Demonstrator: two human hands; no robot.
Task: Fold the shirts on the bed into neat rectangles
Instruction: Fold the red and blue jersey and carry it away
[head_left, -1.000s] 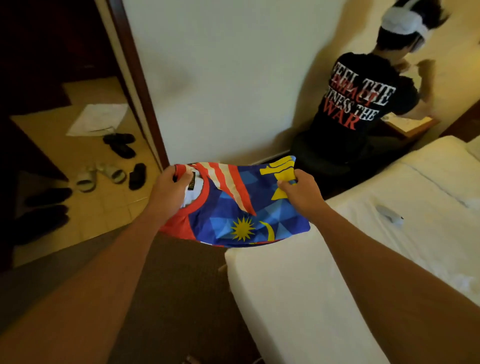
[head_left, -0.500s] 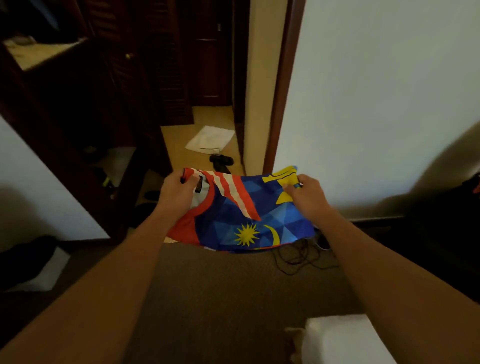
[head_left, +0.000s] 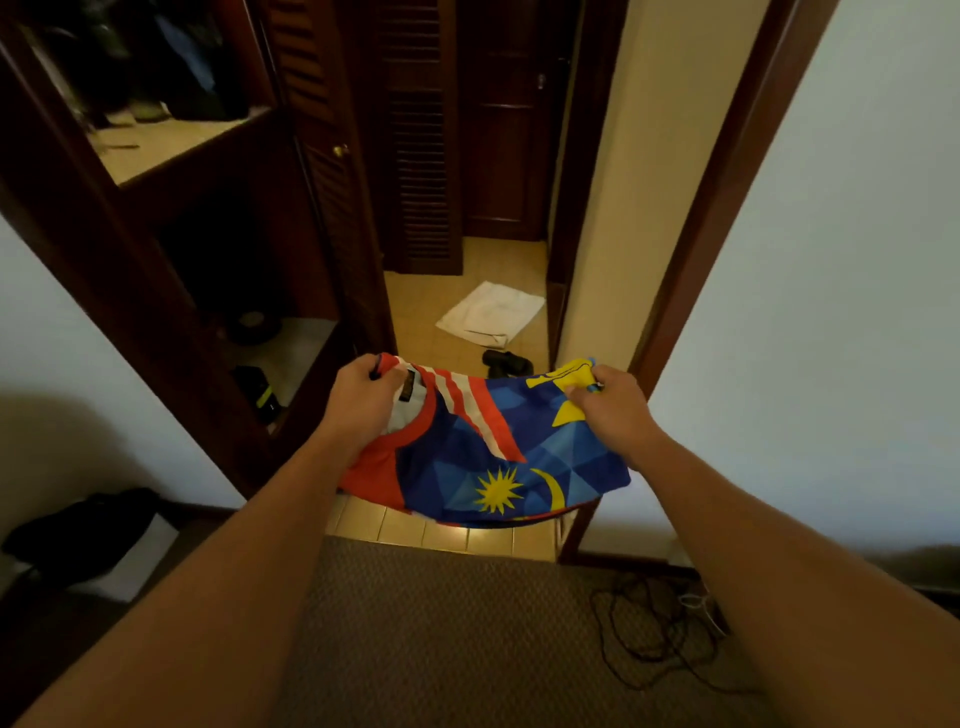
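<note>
Gone from view since half a second ago is the bed corner, and the doorway now sits straight ahead past the shirt (head_left: 498, 457), which both hands grip as before.

Folded into a rough rectangle, the shirt hangs in the air above the strip of tiled floor (head_left: 441, 530) where it meets the brown carpet (head_left: 441, 639), touching neither. Left hand (head_left: 361, 400) curls its fingers (head_left: 371, 366) round the shirt's red collar end; right hand (head_left: 615, 410) pinches the yellow-patterned far corner between thumb and curled fingers (head_left: 582, 392). Beyond the shirt, on the tiles, lie a white cloth (head_left: 491, 312) and a dark sandal (head_left: 506, 362). Left of the shirt stands an open dark wooden wardrobe (head_left: 171, 234); below and right of it a black cable (head_left: 644, 634) trails over the carpet.
</note>
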